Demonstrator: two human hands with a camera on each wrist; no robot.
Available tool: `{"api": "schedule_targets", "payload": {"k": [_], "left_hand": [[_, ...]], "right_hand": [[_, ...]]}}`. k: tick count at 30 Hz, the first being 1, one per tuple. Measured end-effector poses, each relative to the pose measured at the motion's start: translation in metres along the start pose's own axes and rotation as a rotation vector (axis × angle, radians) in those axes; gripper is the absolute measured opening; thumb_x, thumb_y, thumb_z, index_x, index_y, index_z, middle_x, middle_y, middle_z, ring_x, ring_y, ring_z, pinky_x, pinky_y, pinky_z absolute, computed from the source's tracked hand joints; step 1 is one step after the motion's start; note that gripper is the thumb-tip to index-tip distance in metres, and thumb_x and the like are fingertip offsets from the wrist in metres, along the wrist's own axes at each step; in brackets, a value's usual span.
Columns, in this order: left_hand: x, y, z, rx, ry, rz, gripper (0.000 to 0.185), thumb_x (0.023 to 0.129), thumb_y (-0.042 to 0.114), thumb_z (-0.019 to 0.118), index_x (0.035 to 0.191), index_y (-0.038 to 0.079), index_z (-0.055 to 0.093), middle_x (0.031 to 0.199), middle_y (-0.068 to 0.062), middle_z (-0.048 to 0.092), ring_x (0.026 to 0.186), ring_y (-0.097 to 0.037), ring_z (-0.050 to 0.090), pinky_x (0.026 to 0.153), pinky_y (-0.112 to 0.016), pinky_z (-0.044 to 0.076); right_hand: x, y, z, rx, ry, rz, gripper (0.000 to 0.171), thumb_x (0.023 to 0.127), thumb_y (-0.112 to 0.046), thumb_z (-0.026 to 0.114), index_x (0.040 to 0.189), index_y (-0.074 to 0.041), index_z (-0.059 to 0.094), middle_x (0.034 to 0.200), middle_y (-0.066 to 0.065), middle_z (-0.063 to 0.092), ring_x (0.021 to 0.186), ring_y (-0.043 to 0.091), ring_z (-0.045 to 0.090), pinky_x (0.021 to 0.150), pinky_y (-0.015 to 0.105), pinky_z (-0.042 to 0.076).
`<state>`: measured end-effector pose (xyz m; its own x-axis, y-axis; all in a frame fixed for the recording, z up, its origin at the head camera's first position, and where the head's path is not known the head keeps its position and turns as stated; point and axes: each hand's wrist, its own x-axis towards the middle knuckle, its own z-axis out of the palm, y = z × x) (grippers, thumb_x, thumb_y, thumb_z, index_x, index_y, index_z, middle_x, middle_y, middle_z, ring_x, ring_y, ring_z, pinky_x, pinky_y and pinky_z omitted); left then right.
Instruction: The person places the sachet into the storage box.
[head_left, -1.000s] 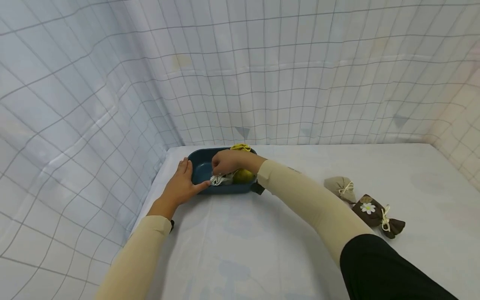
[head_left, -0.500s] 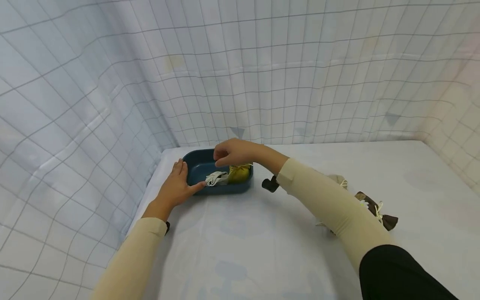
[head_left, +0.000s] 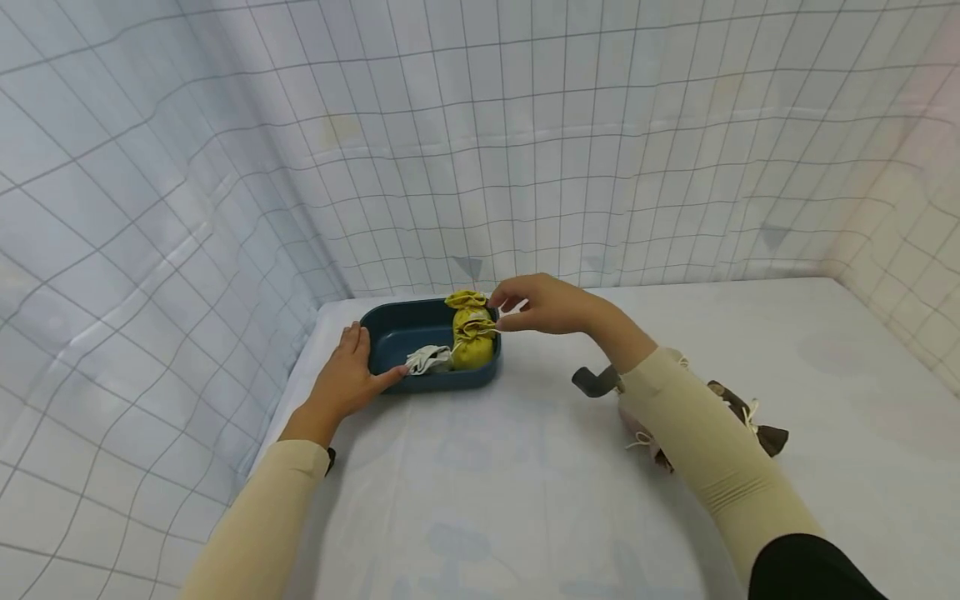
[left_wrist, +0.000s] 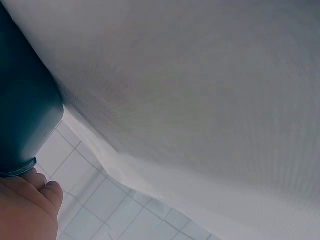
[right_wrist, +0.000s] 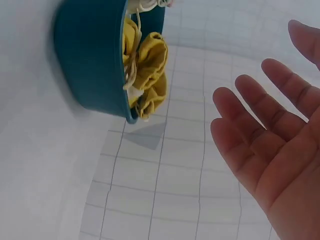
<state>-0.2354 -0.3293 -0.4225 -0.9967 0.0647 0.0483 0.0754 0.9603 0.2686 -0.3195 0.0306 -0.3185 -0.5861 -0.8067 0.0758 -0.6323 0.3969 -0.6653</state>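
Partly hidden behind the right arm, brown pouch (head_left: 757, 421); both hands' fingers released.

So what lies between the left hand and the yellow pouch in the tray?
In the head view, a small white pouch lies in the blue tray between the left hand and the yellow pouch.

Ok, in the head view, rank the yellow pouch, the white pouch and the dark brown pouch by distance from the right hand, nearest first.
1. Yellow pouch, in the tray's right end, just left of the right hand.
2. White pouch, further left in the tray, by the left hand's fingertips.
3. Dark brown pouch, on the table at right, partly behind the sleeve.
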Motion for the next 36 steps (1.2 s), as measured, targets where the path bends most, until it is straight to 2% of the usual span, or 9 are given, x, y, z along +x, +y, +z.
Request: {"api": "schedule_targets", "payload": {"k": [4,11,18,25,32,36], "left_hand": [[0.0,0.001,0.0,-0.001,0.012,0.002,0.118,0.088,0.075,0.05,0.153,-0.013,0.007,0.161,-0.029,0.001,0.149,-0.043,0.001,0.117,-0.057,0.013],[-0.002,0.002,-0.002,-0.007,-0.01,-0.006,0.117,0.089,0.075,0.049,0.153,-0.012,0.004,0.162,-0.028,-0.003,0.149,-0.043,-0.001,0.117,-0.057,0.012],[-0.003,0.003,-0.002,-0.008,-0.017,-0.005,0.116,0.09,0.074,0.048,0.153,-0.012,0.004,0.161,-0.029,-0.002,0.149,-0.044,-0.002,0.117,-0.058,0.012],[-0.002,0.004,-0.003,-0.005,-0.019,0.002,0.115,0.091,0.074,0.048,0.153,-0.013,0.004,0.161,-0.03,-0.002,0.148,-0.044,-0.001,0.116,-0.058,0.013],[-0.001,0.003,-0.002,-0.003,-0.017,-0.004,0.117,0.089,0.075,0.048,0.153,-0.013,0.005,0.162,-0.029,-0.002,0.149,-0.044,-0.001,0.116,-0.058,0.013],[0.0,0.002,-0.002,0.0,-0.022,-0.005,0.118,0.089,0.076,0.047,0.153,-0.013,0.003,0.161,-0.029,-0.003,0.148,-0.044,-0.002,0.116,-0.059,0.012]], "right_hand": [[-0.024,0.01,-0.011,0.028,0.061,0.047,0.035,0.095,-0.029,0.069,0.127,-0.016,0.063,0.126,0.0,0.061,0.12,0.021,0.057,0.098,0.039,0.049],[-0.063,0.02,-0.022,0.075,0.14,0.099,0.035,0.093,-0.032,0.071,0.125,-0.018,0.064,0.125,-0.004,0.062,0.119,0.019,0.058,0.092,0.042,0.052],[-0.093,0.02,-0.028,0.016,0.175,0.132,0.038,0.094,-0.034,0.071,0.127,-0.017,0.063,0.124,-0.003,0.063,0.12,0.021,0.057,0.097,0.046,0.048],[-0.126,0.023,-0.029,-0.037,0.222,0.147,0.039,0.095,-0.038,0.069,0.126,-0.015,0.063,0.126,-0.002,0.063,0.12,0.023,0.057,0.095,0.048,0.049],[-0.152,0.026,-0.025,-0.073,0.272,0.145,0.037,0.096,-0.031,0.069,0.127,-0.011,0.063,0.125,0.004,0.063,0.115,0.024,0.059,0.1,0.048,0.045],[-0.164,0.029,-0.019,-0.081,0.29,0.171,0.036,0.096,-0.03,0.069,0.127,-0.014,0.062,0.125,0.003,0.063,0.114,0.025,0.06,0.099,0.049,0.045]]}}
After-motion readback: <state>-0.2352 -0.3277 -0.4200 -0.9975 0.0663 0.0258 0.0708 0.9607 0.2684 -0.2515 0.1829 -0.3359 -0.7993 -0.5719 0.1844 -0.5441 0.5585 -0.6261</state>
